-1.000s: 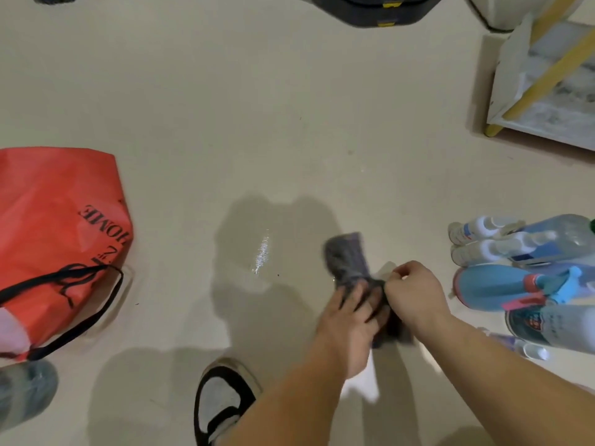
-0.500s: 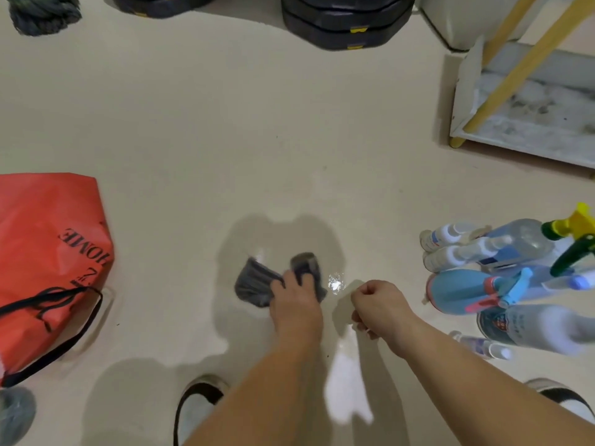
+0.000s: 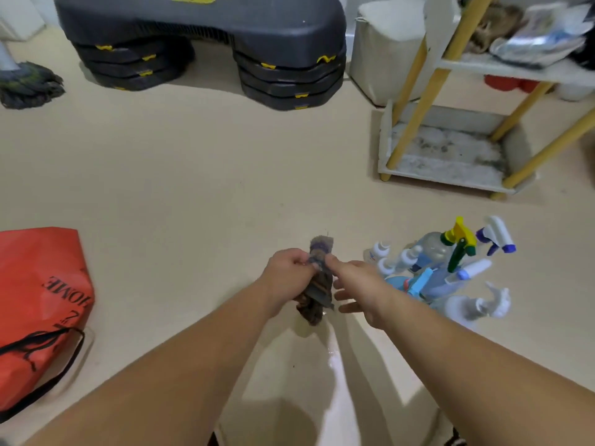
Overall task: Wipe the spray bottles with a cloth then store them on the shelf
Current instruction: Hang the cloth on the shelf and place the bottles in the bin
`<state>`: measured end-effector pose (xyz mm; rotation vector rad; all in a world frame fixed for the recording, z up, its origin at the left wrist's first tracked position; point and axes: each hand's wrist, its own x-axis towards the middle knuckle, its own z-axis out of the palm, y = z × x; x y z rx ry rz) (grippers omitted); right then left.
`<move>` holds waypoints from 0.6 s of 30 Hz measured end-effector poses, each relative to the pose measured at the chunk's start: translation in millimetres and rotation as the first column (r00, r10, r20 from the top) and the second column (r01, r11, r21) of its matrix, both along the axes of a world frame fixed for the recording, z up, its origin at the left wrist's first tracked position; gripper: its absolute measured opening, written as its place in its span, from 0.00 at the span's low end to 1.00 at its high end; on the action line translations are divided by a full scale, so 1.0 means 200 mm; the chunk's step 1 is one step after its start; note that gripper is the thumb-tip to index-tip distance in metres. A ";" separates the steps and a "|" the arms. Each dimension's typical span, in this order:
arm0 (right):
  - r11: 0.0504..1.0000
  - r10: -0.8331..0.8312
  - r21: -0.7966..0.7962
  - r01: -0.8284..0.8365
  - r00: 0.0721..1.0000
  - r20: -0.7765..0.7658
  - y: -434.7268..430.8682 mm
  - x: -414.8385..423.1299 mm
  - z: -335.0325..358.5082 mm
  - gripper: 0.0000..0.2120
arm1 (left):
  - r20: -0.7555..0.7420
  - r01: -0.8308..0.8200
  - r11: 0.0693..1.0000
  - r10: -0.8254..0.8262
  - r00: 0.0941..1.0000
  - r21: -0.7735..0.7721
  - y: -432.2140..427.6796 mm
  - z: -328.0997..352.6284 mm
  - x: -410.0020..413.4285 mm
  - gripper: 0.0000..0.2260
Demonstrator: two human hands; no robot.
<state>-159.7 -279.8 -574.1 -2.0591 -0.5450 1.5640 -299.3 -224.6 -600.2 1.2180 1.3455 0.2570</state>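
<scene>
A bunched grey cloth (image 3: 317, 284) hangs above the floor in the grip of my left hand (image 3: 288, 278). My right hand (image 3: 357, 284) is beside it with fingers spread, its fingertip touching the cloth's top. Several spray bottles (image 3: 450, 268) stand clustered on the floor just right of my right hand, with white, blue and yellow-green trigger heads. The shelf (image 3: 447, 156), white trays on yellow legs, stands at the far right; its bottom tray is dusty and bare.
A red bag (image 3: 38, 304) lies on the floor at the left. A black stepper platform (image 3: 206, 43) and a mop head (image 3: 29, 85) sit at the back. A white sack (image 3: 383, 53) stands behind the shelf. The upper shelf holds packets.
The cloth has come up off the floor in my left hand. My right hand opened and moved to the cloth. The view has tilted up, showing the shelf and stepper.
</scene>
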 end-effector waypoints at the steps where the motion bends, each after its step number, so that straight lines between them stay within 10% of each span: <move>1: 1.000 0.008 0.029 -0.006 0.998 -0.060 0.02 0.00 0.08 0.19 | 0.027 0.016 1.000 -0.016 1.000 -0.013 0.01 0.10 0.00 0.06; 9: 0.964 0.086 0.258 -0.068 0.995 -0.057 0.12 0.11 0.70 0.14 | 0.154 -0.084 0.988 0.064 0.986 0.127 -0.04 0.80 -0.03 0.09; 12: 0.935 0.198 0.319 -0.153 0.974 -0.111 0.11 0.13 0.94 0.13 | 0.082 -0.090 0.961 0.071 0.994 0.263 -0.07 1.00 -0.03 0.24; 18: 0.854 0.267 0.472 -0.217 0.963 -0.042 -0.02 0.21 1.23 0.08 | 0.148 0.029 0.947 -0.080 0.986 0.319 -0.15 1.23 -0.03 0.14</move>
